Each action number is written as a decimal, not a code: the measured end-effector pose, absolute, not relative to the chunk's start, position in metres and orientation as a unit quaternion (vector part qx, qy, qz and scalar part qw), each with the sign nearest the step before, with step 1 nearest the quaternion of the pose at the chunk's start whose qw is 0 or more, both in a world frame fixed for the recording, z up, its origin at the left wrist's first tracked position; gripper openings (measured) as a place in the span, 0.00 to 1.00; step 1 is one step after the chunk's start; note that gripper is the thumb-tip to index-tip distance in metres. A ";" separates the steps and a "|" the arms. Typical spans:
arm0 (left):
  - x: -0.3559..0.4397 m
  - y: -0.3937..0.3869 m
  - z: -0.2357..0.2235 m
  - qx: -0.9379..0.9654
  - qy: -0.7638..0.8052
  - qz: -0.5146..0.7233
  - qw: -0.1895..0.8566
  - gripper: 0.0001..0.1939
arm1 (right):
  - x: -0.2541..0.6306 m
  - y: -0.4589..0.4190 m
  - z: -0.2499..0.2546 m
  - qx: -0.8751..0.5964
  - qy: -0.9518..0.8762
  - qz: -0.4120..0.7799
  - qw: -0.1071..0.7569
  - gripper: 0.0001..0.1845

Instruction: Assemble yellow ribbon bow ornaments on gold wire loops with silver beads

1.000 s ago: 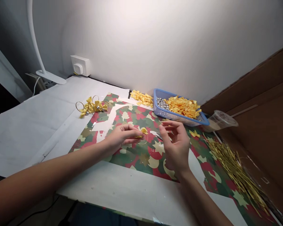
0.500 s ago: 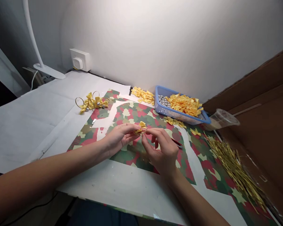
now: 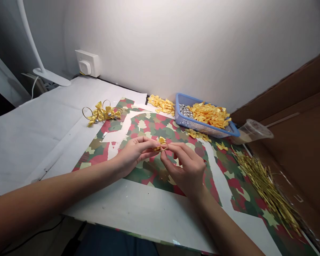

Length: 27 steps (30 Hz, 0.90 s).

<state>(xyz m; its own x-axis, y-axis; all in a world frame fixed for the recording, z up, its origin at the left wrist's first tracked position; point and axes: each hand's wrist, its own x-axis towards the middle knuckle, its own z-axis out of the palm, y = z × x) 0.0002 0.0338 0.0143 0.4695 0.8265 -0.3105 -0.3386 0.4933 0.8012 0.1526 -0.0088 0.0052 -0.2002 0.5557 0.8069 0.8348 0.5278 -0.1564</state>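
Above the patterned paper (image 3: 160,170), my left hand (image 3: 137,153) pinches a yellow ribbon bow (image 3: 162,140) between thumb and fingers. A thin gold wire loop (image 3: 164,148) curves out from the bow. My right hand (image 3: 185,165) is closed, its thumb and index fingertips on the gold wire at the loop's right side. One thin wire end sticks out past the bow to the upper right. The fingers hide part of the bow and wire. Several gold bows with wire rings and silver bells (image 3: 102,113) lie together to the left.
A blue basket (image 3: 208,131) holds yellow bows and silver bells against the wall. Loose yellow bows (image 3: 161,104) lie beside it. Gold wire strips (image 3: 266,192) and a clear plastic cup (image 3: 253,131) are at the right, near cardboard (image 3: 304,106). A lamp base (image 3: 52,77) stands far left.
Both hands stay together at the bow and wire. My right hand has turned slightly and now covers the dark red-handled tool that showed behind it. The view has shifted slightly.
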 end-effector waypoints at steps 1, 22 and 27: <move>0.001 0.033 0.014 0.341 0.360 0.372 0.785 0.07 | 0.153 -0.009 0.006 -0.461 -0.756 -0.160 0.437 0.07; 0.000 0.032 0.017 0.334 0.356 0.370 0.790 0.04 | 0.152 -0.011 0.005 -0.442 -0.758 -0.171 0.448 0.08; 0.001 0.032 0.016 0.350 0.372 0.366 0.778 0.05 | 0.161 -0.010 0.010 -0.392 -0.796 -0.248 0.387 0.06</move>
<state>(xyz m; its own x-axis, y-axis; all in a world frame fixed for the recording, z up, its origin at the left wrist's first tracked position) 0.0007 0.0323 0.0161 0.4550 0.8298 -0.3230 -0.3077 0.4869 0.8175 0.1614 -0.0098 0.0097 -0.3921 0.4323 0.8120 0.8172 0.5691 0.0917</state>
